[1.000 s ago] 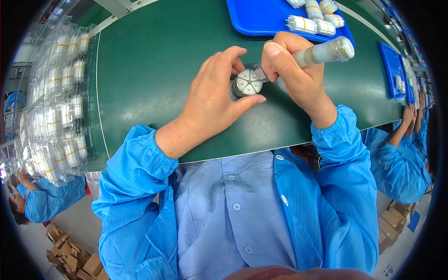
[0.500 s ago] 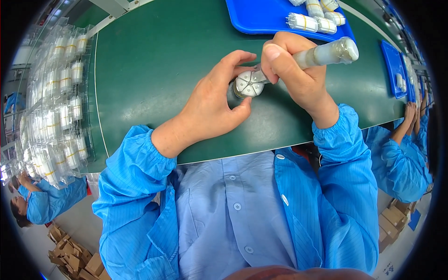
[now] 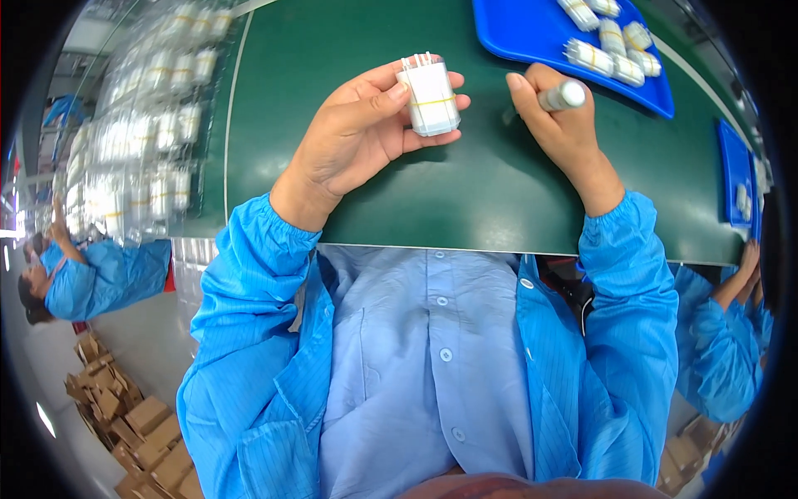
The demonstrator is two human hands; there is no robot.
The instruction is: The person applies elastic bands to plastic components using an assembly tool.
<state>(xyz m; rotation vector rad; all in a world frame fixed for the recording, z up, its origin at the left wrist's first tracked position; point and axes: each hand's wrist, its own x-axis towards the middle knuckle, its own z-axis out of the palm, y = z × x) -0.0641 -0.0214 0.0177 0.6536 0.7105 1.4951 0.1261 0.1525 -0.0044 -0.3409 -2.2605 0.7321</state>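
L hand [image 3: 357, 125], half-curled, holds a yellow-banded white bundle [image 3: 432, 96] over the green tabletop [image 3: 357, 33]: thumb on its L side, fingers behind, tips showing R. R hand [image 3: 561, 121] is closed round a pale tool handle [image 3: 567, 95], well apart to the R; tool's far part too blurred to tell. For a good hold, prob. best: light, steady grip on side walls, clear of thin prongs [image 3: 418, 61]. Prongs point far, slightly L; long axis runs approx. near–far.
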